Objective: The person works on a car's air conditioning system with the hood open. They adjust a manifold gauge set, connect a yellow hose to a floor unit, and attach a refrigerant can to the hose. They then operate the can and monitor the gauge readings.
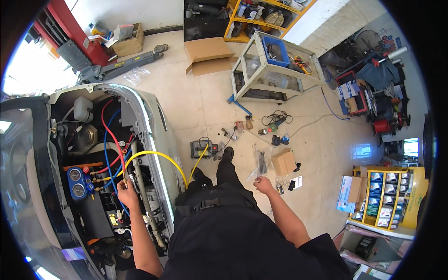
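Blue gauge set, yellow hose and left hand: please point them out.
Blue gauge set [76, 182]: head view, on the blue body between its two dials.
Yellow hose [153, 152]: head view, on top of its arch.
Left hand [128, 194]: head view, on its back.

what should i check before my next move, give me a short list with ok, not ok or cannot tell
1. Left hand at the brass-coloured fitting on the red flexible hose: ok, fingers closed around it.
2. Fitting fully coupled: cannot tell, the fingers hide part of it.
3. Blue two-dial gauge set facing up: ok; its readings are too small to tell.
4. Yellow flexible hose without sharp kinks: ok where visible, curving smoothly.
5. Yellow hose well away from your feet: not ok, it passes close by the left black shoe.
6. Right hand empty: cannot tell, its fingers are curled.
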Demonstrator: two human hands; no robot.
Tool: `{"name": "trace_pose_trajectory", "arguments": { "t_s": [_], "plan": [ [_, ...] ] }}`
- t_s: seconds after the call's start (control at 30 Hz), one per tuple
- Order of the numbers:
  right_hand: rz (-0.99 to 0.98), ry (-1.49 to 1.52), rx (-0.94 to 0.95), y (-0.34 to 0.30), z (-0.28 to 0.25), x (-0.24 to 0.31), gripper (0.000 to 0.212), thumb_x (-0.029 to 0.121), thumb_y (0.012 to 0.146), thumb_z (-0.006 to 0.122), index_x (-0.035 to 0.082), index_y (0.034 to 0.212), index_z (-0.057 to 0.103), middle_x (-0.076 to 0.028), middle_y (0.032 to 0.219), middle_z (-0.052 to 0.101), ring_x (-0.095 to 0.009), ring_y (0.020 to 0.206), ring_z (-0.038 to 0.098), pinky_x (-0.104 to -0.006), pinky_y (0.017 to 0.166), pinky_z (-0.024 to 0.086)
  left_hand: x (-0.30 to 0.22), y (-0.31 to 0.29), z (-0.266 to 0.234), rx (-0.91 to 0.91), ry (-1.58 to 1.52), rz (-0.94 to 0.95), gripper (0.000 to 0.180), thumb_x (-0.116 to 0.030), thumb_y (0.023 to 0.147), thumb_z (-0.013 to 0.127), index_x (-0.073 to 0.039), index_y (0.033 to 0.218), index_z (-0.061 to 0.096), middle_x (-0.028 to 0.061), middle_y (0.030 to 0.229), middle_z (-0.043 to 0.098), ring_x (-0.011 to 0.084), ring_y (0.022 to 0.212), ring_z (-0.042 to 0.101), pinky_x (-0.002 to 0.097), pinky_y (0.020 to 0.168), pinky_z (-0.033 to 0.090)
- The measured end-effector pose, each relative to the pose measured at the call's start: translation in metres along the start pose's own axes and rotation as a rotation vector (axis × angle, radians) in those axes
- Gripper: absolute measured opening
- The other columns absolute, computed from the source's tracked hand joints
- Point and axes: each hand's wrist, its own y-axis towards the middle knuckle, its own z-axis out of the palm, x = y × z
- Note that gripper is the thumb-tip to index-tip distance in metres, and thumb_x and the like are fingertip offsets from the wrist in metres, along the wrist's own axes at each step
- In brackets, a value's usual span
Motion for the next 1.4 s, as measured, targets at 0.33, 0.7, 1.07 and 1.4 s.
{"name": "trace_pose_trajectory", "arguments": {
  "t_s": [0.33, 0.7, 1.07, 1.4],
  "plan": [
    [-0.057, -0.082, -0.073, -0.001, -0.004, -0.016, 0.037, 0.023, 0.079, 0.069, -0.001, 0.106, 0.069, -0.017, 0.084, 0.072, -0.023, 0.065, 0.071, -0.034, 0.069, 0.057, 0.003, -0.002, 0.001, -0.018, -0.008, 0.015, 0.027, -0.02, 0.088, 0.073, 0.004, 0.097, 0.065, 0.0109, 0.084, 0.07, 0.0169, 0.072, 0.062, 0.0327, 0.068, 0.049],
    [-0.092, -0.057, -0.053, 0.002, 0.01, 0.008, 0.038, 0.024, 0.079, 0.069, 0.0, 0.109, 0.07, -0.016, 0.087, 0.073, -0.022, 0.068, 0.072, -0.0336, 0.073, 0.057, 0.015, 0.006, -0.006, 0.12, -0.109, -0.019, 0.028, -0.02, 0.09, 0.072, 0.004, 0.101, 0.063, 0.0094, 0.087, 0.07, 0.0135, 0.076, 0.062, 0.0299, 0.07, 0.05],
    [0.027, -0.046, 0.01, -0.004, -0.006, 0.011, 0.04, 0.029, 0.077, 0.066, 0.003, 0.106, 0.072, -0.02, 0.111, 0.07, -0.034, 0.108, 0.065, -0.0403, 0.097, 0.051, -0.028, 0.011, -0.066, 0.36, 0.631, 0.014, 0.053, -0.052, 0.09, 0.063, 0.0, 0.093, 0.075, 0.0213, 0.086, 0.072, 0.0389, 0.087, 0.07, 0.0457, 0.079, 0.054],
    [-0.005, 0.08, -0.029, 0.007, 0.017, 0.004, 0.036, 0.025, 0.076, 0.071, 0.002, 0.104, 0.072, -0.02, 0.099, 0.073, -0.032, 0.093, 0.071, -0.0398, 0.087, 0.055, -0.011, 0.028, -0.063, 0.44, 0.628, 0.028, 0.052, -0.052, 0.086, 0.067, -0.001, 0.094, 0.075, 0.0206, 0.085, 0.073, 0.0368, 0.087, 0.071, 0.0438, 0.08, 0.054]
  ]
}}
